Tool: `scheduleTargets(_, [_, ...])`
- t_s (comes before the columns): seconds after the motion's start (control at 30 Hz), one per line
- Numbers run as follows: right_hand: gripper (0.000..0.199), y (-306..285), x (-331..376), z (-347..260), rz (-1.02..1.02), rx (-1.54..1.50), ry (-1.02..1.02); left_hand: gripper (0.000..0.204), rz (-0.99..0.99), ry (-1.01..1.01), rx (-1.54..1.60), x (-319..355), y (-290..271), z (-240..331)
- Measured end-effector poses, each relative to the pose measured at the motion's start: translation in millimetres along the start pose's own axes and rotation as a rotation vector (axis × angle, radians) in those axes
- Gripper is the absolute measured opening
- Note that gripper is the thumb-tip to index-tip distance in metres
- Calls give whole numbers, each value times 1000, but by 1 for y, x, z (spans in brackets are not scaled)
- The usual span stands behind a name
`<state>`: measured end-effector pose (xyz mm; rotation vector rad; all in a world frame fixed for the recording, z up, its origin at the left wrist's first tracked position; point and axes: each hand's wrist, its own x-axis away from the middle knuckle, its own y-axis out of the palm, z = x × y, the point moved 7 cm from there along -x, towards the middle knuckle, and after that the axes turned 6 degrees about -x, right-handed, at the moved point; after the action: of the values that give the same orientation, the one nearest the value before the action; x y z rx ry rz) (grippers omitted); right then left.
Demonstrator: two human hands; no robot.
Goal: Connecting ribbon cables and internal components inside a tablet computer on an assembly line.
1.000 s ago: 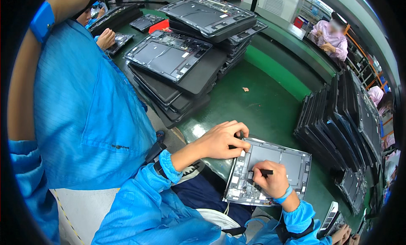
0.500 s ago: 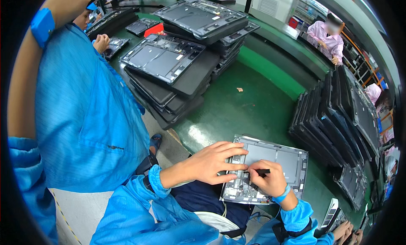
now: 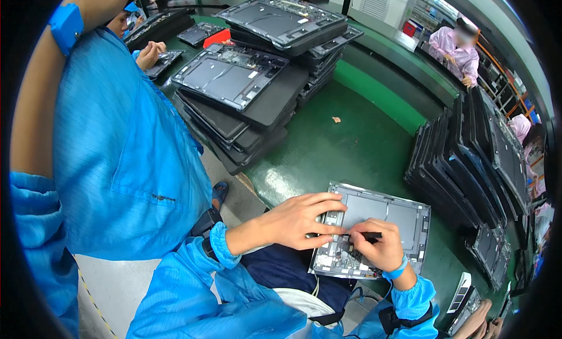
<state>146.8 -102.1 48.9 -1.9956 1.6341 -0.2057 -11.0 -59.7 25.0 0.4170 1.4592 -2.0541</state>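
Observation:
An opened tablet-like device (image 3: pixel 374 207) lies at the table's near edge, its grey battery panels and circuit board exposed. Spread fingers of my left hand (image 3: pixel 301 222) rest on its left side, the fingertips pointing to the right. My right hand (image 3: pixel 379 245) is closed in a pinch around a slim black tool (image 3: pixel 371 235), whose rear end sticks out past the fingers. The tool's tip is hidden by the fingers, over the upper part of the circuit board (image 3: pixel 342 252), close to my left fingertips. I cannot make out the tool's exact kind.
Stacked opened devices (image 3: pixel 231 76) stand at the far left. Another leaning stack (image 3: pixel 462 157) is at the right, with a single opened unit (image 3: pixel 490 254) before it. A small scrap (image 3: pixel 336 119) lies on the green table (image 3: pixel 316 149). Co-workers are at the left, lower right and back.
The whole view has shifted slightly. My hands keep nearly the same place on the device, the right still pinching the black tool. The co-worker's hand at the lower right has moved.

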Motion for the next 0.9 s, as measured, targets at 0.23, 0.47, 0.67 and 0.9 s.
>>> scheduleTargets(0.23, [6, 4, 5, 6, -21, 52, -36, 27, 0, -71, 18, 1, 0, 1])
scheduleTargets(0.47, [5, 3, -2, 4, -117, 30, -35, 28, 32, -67, 11, 1, -2, 1])
scheduleTargets(0.67, [4, 4, 5, 10, -118, 39, -35, 33, 30, -26, 15, 4, 1, 2])
scheduleTargets(0.9, [5, -9, 9, 13, -96, 29, 32, 32, -28, -5, 2, 12, 4, 16])
